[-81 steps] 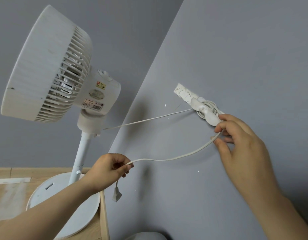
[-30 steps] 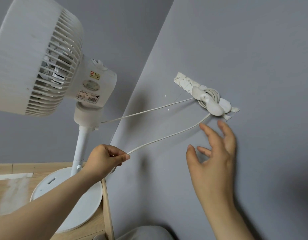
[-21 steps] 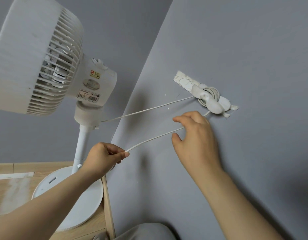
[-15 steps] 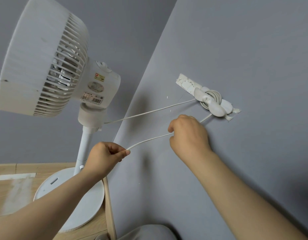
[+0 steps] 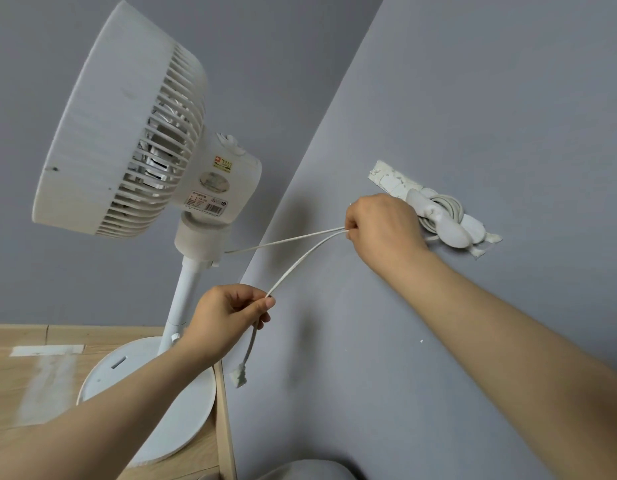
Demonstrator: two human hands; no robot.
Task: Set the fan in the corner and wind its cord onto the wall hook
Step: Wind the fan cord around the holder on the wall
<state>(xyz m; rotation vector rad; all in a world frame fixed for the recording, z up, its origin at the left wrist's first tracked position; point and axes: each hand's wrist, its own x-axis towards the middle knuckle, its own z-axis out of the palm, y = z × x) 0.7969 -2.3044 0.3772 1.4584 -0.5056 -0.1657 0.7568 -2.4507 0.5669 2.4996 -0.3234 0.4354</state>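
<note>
The fan (image 5: pixel 127 133) is standing in the corner at ten o'clock, its cord (image 5: pixel 286 240) looping the wall hook (image 5: pixel 449 226) at three. The right hand (image 5: pixel 383 226) is gripping both strands beside the hook — the left hand (image 5: pixel 227 317) is pinching the free end, plug (image 5: pixel 239 374) dangling beneath.

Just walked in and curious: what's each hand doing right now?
Left hand: pinches the thin white fan cord near its white plug.
Right hand: grips that cord beside the white wall hook.
</note>
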